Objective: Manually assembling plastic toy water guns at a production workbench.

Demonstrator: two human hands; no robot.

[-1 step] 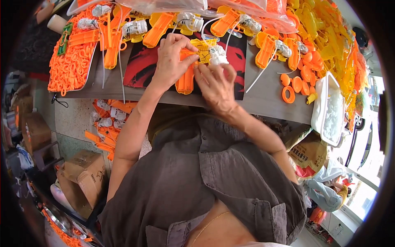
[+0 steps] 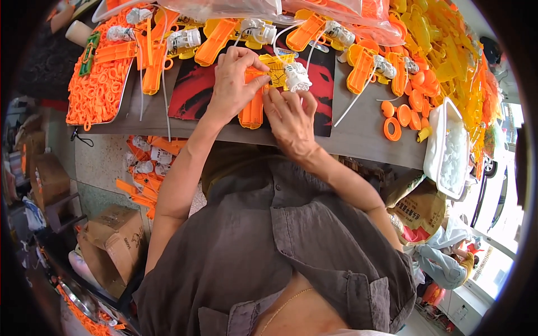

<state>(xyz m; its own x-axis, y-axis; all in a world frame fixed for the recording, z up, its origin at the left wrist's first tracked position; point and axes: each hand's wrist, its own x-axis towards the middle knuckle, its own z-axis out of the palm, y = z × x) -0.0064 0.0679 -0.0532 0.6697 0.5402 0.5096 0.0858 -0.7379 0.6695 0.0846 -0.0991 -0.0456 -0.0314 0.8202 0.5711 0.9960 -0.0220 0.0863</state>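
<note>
Left hand (image 2: 234,83) and right hand (image 2: 295,124) are both kinda curled at this gun-shaped orange-and-yellow plastic shell (image 2: 251,113), can't tell if either's actually gripping it.

Both bare arms come in from the near side, angling inward. Left forearm (image 2: 185,168) runs far and rightward; left wrist (image 2: 216,115) roughly in line with it. Left hand (image 2: 231,84): index finger arched, thumb stretched right, the two tips close together; whether they pinch, can't tell. Right forearm (image 2: 350,182) slants far and leftward to right wrist (image 2: 307,154). Right hand (image 2: 292,120): back up, fingers bent and slightly spread, pointing far; thumb tip hard to make out. Hands close but apart, left hand farther out.
</note>
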